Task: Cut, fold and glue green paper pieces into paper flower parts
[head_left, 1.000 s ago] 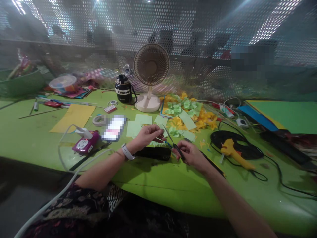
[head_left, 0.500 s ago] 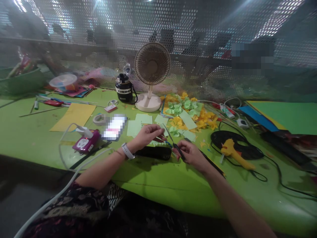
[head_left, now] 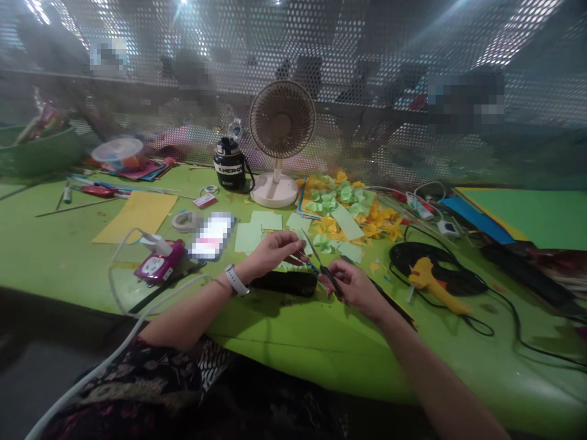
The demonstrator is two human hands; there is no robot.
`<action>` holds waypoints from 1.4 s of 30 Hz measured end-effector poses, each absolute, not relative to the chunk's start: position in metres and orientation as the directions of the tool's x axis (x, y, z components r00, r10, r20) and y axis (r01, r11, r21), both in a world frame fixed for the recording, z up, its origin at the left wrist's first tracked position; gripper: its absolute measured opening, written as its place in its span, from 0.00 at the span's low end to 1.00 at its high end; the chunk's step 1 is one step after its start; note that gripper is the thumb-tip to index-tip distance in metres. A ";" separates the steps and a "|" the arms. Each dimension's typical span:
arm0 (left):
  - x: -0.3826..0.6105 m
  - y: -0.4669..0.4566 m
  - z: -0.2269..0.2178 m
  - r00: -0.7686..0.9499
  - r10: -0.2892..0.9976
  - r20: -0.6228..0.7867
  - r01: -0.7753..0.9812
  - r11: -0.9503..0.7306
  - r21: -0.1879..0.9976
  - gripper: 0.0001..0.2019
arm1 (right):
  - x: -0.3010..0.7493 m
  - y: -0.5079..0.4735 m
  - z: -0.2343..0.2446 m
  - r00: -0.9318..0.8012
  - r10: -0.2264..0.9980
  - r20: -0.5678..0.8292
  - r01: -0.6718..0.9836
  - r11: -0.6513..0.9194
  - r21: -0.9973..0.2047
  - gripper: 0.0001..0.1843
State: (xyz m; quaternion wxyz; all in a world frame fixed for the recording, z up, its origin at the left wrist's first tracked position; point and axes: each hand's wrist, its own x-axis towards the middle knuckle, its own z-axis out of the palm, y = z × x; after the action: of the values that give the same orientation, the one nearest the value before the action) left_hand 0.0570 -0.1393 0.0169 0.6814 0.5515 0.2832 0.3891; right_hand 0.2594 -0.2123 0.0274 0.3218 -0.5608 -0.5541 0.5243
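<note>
Scissors [head_left: 324,270], black-handled, slim-bladed, slanting, in the right hand [head_left: 353,284]

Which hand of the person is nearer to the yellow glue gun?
Right. The right hand, holding scissors, is to the left of the yellow glue gun; the left hand is farther left, beyond the right hand.

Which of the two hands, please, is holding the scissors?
The right hand: it grips the black-handled scissors, whereas the left hand is the one with the white watch.

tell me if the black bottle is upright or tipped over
Upright: the black bottle stands beside the fan, its lettering the right way up.
</note>
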 end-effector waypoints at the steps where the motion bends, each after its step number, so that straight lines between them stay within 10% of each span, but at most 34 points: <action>1: 0.057 -0.139 0.016 0.541 0.840 0.044 -0.219 0.090 0.972 0.22 | 0.259 -0.212 0.027 -0.162 0.960 -0.229 0.287 -0.176 -0.942 0.30; 42: 0.065 -0.150 0.012 0.475 0.875 -0.097 -0.469 0.345 0.813 0.15 | 0.255 -0.211 0.022 -0.161 0.964 -0.212 0.367 -0.141 -0.919 0.30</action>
State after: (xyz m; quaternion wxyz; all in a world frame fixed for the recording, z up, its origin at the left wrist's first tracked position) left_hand 0.0647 -0.1504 0.0115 0.7736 0.3727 0.2719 0.4344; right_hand 0.2551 -0.2108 0.0222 0.3029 -0.5726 -0.5811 0.4926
